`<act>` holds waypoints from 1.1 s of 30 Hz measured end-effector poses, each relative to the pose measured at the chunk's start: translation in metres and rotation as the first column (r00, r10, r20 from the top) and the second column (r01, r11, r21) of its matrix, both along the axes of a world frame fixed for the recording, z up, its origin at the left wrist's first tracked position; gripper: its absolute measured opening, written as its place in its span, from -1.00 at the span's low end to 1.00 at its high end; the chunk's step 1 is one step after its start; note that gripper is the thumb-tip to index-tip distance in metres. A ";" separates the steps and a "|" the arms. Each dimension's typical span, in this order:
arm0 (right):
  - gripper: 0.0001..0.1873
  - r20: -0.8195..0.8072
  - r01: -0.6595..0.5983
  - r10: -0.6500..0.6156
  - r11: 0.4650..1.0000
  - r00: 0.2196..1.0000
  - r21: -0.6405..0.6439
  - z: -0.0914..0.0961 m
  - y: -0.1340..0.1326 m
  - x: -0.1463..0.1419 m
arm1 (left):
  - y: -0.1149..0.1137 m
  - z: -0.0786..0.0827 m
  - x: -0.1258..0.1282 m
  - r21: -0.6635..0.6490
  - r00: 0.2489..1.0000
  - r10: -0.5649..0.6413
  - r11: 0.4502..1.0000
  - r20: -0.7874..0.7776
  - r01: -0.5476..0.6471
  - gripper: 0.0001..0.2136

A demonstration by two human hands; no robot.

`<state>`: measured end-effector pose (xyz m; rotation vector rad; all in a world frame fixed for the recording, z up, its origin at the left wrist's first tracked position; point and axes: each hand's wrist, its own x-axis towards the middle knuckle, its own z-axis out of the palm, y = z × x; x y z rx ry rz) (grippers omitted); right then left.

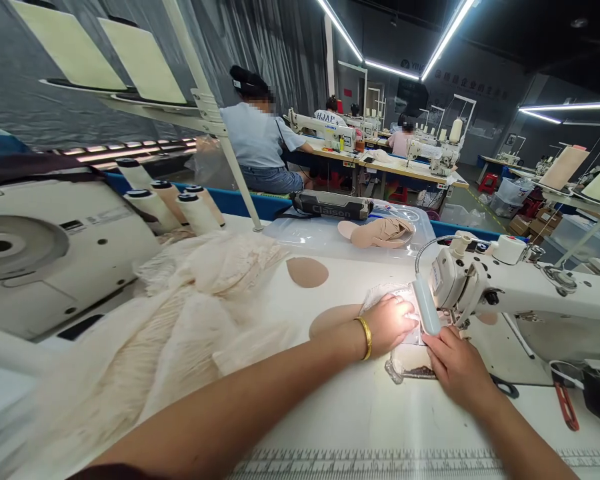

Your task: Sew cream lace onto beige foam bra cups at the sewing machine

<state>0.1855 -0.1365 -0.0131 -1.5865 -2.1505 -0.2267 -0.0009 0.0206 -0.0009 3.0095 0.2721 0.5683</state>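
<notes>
A pale lace-edged fabric piece [411, 359] lies at the sewing machine [445, 280], brightly lit by a lamp. My left hand [391, 325], with a gold bracelet at its wrist, presses on the piece with bent fingers close together. The fingertips of my right hand [455, 360] grip its edge just in front of the machine head. A grey-blue lamp tube [426, 307] stands between the hands and partly covers the sewing spot; the needle is not visible. Beside my left forearm rests a beige pad [333, 321], and farther back another beige pad [307, 272].
Gathered cream fabric [180, 320] is heaped on the left. Thread cones [153, 207] stand behind it. Beige pads [380, 232] sit on a clear plastic lid [300, 233]. A red-handled tool [566, 405] lies at right, a ruler strip [370, 460] along the front. Co-workers [265, 140] sit beyond.
</notes>
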 end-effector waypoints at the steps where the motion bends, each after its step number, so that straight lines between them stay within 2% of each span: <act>1: -0.69 -0.052 -0.014 0.014 1.000 0.999 -0.006 0.001 -0.001 0.000 | 0.001 0.002 0.001 -0.016 1.000 0.011 1.000 -0.005 -0.011 -0.85; 3: -0.72 -0.207 -0.024 0.014 0.999 0.978 -0.042 0.005 -0.005 -0.003 | 0.002 0.007 -0.002 -0.034 1.000 0.023 0.999 -0.003 -0.023 -0.79; 5: -0.78 -0.450 -0.028 -0.055 0.984 0.891 -0.176 0.012 -0.008 -0.011 | -0.003 0.014 -0.014 -0.040 1.000 0.010 0.999 0.005 -0.010 -0.73; 6: -0.79 -0.590 -0.054 -0.118 0.962 0.799 -0.266 0.016 -0.010 -0.017 | -0.011 0.017 -0.023 -0.068 0.999 -0.013 0.998 0.036 0.015 -0.70; 8: -0.65 -0.808 -0.161 -0.260 0.904 0.529 -0.396 0.024 -0.011 -0.032 | -0.038 0.022 -0.044 -0.218 0.985 -0.070 0.970 0.156 0.103 -0.67; 9: -0.57 -0.867 -0.211 -0.310 0.887 0.389 -0.412 0.027 -0.012 -0.041 | -0.056 0.023 -0.055 -0.358 0.967 -0.064 0.921 0.245 0.152 -0.70; 10: -0.49 -0.902 -0.238 -0.335 0.885 0.270 -0.400 0.028 -0.014 -0.049 | -0.076 0.022 -0.064 -0.529 0.958 -0.040 0.827 0.283 0.191 -0.73; 11: -0.43 -0.923 -0.240 -0.338 0.895 0.184 -0.376 0.028 -0.016 -0.057 | -0.095 0.021 -0.072 -0.720 0.961 0.016 0.666 0.276 0.196 -0.71; 12: -0.39 -0.935 -0.222 -0.329 0.910 0.128 -0.351 0.026 -0.019 -0.066 | -0.114 0.020 -0.077 -0.902 0.975 0.063 0.396 0.212 0.170 -0.69; 13: -0.37 -0.945 -0.192 -0.313 0.926 0.094 -0.326 0.023 -0.024 -0.074 | -0.128 0.018 -0.079 -0.987 0.980 0.126 0.069 0.153 0.145 -0.62; 14: -0.37 -0.952 -0.162 -0.295 0.938 0.083 -0.305 0.019 -0.031 -0.082 | -0.139 0.017 -0.079 -0.968 0.967 0.225 -0.187 0.121 0.165 -0.55; 15: -0.39 -0.955 -0.138 -0.279 0.947 0.098 -0.290 0.014 -0.039 -0.089 | -0.146 0.017 -0.077 -0.905 0.935 0.340 -0.357 0.105 0.232 -0.52; 16: -0.45 -0.954 -0.121 -0.267 0.951 0.139 -0.284 0.010 -0.048 -0.095 | -0.148 0.018 -0.074 -0.840 0.879 0.466 -0.430 0.107 0.330 -0.51; 17: -0.50 -0.945 -0.114 -0.259 0.952 0.199 -0.285 0.006 -0.056 -0.100 | -0.147 0.019 -0.071 -0.798 0.807 0.578 -0.425 0.122 0.426 -0.51; 19: -0.57 -0.908 -0.138 -0.224 0.948 0.354 -0.288 0.003 -0.069 -0.105 | -0.141 0.024 -0.067 -0.774 0.702 0.692 -0.349 0.168 0.529 -0.50; 21: -0.56 -0.860 -0.156 -0.183 0.945 0.477 -0.288 0.007 -0.073 -0.103 | -0.137 0.028 -0.066 -0.786 0.707 0.679 -0.319 0.200 0.529 -0.49; 23: -0.49 -0.842 -0.151 -0.184 0.943 0.507 -0.297 0.016 -0.068 -0.095 | -0.137 0.031 -0.068 -0.804 0.791 0.571 -0.352 0.221 0.479 -0.49; 24: -0.46 -0.853 -0.160 -0.217 0.932 0.475 -0.327 0.021 -0.064 -0.089 | -0.139 0.032 -0.070 -0.809 0.833 0.505 -0.379 0.227 0.450 -0.50; 25: -0.43 -0.872 -0.184 -0.267 0.912 0.410 -0.366 0.026 -0.060 -0.085 | -0.141 0.033 -0.072 -0.809 0.862 0.453 -0.404 0.227 0.426 -0.50; 26: -0.37 -0.891 -0.234 -0.323 0.884 0.320 -0.405 0.029 -0.057 -0.081 | -0.143 0.035 -0.073 -0.805 0.875 0.428 -0.423 0.226 0.415 -0.50; 28: -0.24 -0.906 -0.336 -0.411 0.842 0.104 -0.421 0.031 -0.054 -0.079 | -0.145 0.038 -0.075 -0.787 0.854 0.470 -0.429 0.224 0.443 -0.49; 30: -0.15 -0.908 -0.341 -0.413 0.865 -0.073 -0.367 0.029 -0.056 -0.084 | -0.143 0.039 -0.073 -0.764 0.800 0.560 -0.413 0.216 0.496 -0.45; 31: -0.09 -0.912 -0.310 -0.391 0.888 -0.125 -0.339 0.027 -0.058 -0.088 | -0.142 0.039 -0.071 -0.752 0.779 0.592 -0.413 0.206 0.513 -0.44; 33: 0.07 -0.920 -0.244 -0.352 0.920 -0.174 -0.306 0.023 -0.060 -0.097 | -0.140 0.037 -0.065 -0.733 0.749 0.638 -0.421 0.179 0.534 -0.46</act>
